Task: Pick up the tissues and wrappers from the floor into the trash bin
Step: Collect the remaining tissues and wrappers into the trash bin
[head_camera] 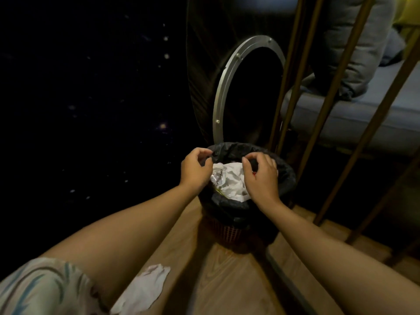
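Note:
The trash bin (236, 230) is a reddish mesh basket with a black liner (285, 176), standing on the wooden floor. Crumpled white tissues and a shiny wrapper (229, 178) lie inside it. My left hand (196, 170) is at the bin's left rim, its curled fingers pinching the liner's edge. Over the right side of the opening, the thumb and forefinger of my right hand (261, 176) curl round a dark fold of the liner. One white tissue (145, 289) lies flat on the floor, close to me and beside my left forearm.
A dark round tabletop with a metal ring (229, 87) leans upright just behind the bin. Thin wooden legs (334, 92) rise at the right, with a grey cushioned seat (354, 119) beyond them. The left side is a dark floor with faint specks.

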